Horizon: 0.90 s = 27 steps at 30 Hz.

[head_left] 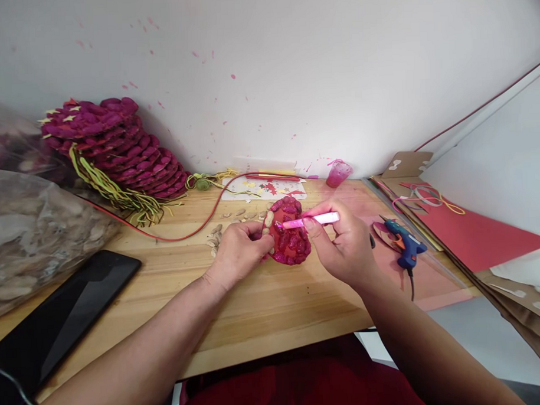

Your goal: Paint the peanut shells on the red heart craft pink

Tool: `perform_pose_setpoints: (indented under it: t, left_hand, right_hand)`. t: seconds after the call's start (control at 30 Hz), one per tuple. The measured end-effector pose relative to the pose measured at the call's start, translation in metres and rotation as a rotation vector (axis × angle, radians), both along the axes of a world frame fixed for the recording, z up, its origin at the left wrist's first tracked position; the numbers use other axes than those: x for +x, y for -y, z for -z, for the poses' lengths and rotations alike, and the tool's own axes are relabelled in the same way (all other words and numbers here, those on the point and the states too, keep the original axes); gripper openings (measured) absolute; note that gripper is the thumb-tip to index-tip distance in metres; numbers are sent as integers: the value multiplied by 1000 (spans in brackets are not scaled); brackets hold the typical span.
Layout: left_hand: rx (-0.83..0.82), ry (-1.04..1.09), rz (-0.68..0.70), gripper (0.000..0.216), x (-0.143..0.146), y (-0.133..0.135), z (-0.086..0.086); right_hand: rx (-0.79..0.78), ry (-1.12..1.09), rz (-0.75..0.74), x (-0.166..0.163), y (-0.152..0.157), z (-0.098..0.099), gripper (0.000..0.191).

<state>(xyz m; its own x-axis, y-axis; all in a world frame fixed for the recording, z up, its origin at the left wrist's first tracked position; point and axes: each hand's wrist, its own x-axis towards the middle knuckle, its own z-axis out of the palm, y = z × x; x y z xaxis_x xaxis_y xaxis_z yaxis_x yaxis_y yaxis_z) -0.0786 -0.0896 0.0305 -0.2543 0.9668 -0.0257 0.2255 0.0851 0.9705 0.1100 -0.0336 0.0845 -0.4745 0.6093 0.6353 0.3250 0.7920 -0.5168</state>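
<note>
A round red piece covered with peanuts is held above the table. Most of its peanuts are wet magenta; a few along the left edge, such as this peanut, are bare tan. My left hand pinches that left edge between thumb and fingers. Closed around a white-handled paintbrush, my right hand holds it nearly level. The brush's pink-stained front end reaches over the upper left of the piece, by the bare peanuts.
Loose peanuts lie left of my hands, near a bag of peanuts and a black phone. A stack of magenta peanut discs leans at back left. A pink-stained cup stands behind; a glue gun lies right.
</note>
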Motion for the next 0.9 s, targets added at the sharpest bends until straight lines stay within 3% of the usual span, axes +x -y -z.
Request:
perform_pose_setpoints:
  t: [0.3,0.5,0.73,0.9]
  left_hand:
    - [3,18,3,18,1,1,-1]
    - [36,26,-8,18,1,1,1]
    - [52,34,-39,15,1,2,-3]
    - [53,54,12,14,1,2,0]
  right_hand:
    - [-114,18,-11,-1,-4,-2,8]
    - [-39,-11,42,1,-9,2,7]
    - [-85,7,2,10,-5,6,5]
    - [-84,-37,30,13,-5,9,5]
